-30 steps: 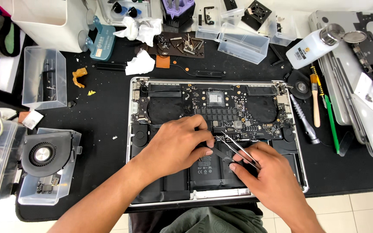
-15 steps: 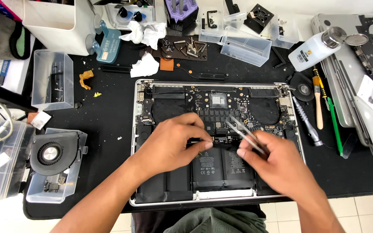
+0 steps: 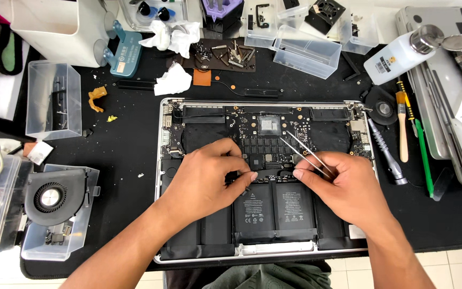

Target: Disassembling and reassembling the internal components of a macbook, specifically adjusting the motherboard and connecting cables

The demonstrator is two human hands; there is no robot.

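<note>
Surface: black work mat (image 3: pixel 124 160) over a pale table, crowded along its far edge.
Laptop: opened laptop (image 3: pixel 266 179) lies bottom-up in the middle of the mat, its circuit board (image 3: pixel 274 136) on the far half and black battery cells (image 3: pixel 274 206) on the near half.
Left hand: left hand (image 3: pixel 207 179) rests palm-down on the seam between board and cells, fingers curled, fingertips (image 3: pixel 251 175) pressed onto a small part there; what it pins is too small to tell.
Right hand: right hand (image 3: pixel 343 184) is pinched around metal tweezers (image 3: pixel 306 152), whose other end angles up and left over the board toward the silver chip (image 3: pixel 270 125).
In the way: both hands cover the middle of the laptop, hiding the spot they meet at.
Right of laptop: grey screwdriver (image 3: pixel 386 152), wooden-handled brush (image 3: pixel 402 128), green stick (image 3: pixel 423 158), white bottle (image 3: pixel 399 53), stacked silver laptop shells (image 3: pixel 450 107).
Left of laptop: loose black fan (image 3: pixel 52 195) on a clear tray (image 3: pixel 84 214), upright clear box (image 3: pixel 46 99), orange scrap (image 3: pixel 96 98).
Far edge: crumpled tissues (image 3: pixel 172 80), screws on a brown pad (image 3: pixel 225 53), clear bins (image 3: pixel 306 51).
</note>
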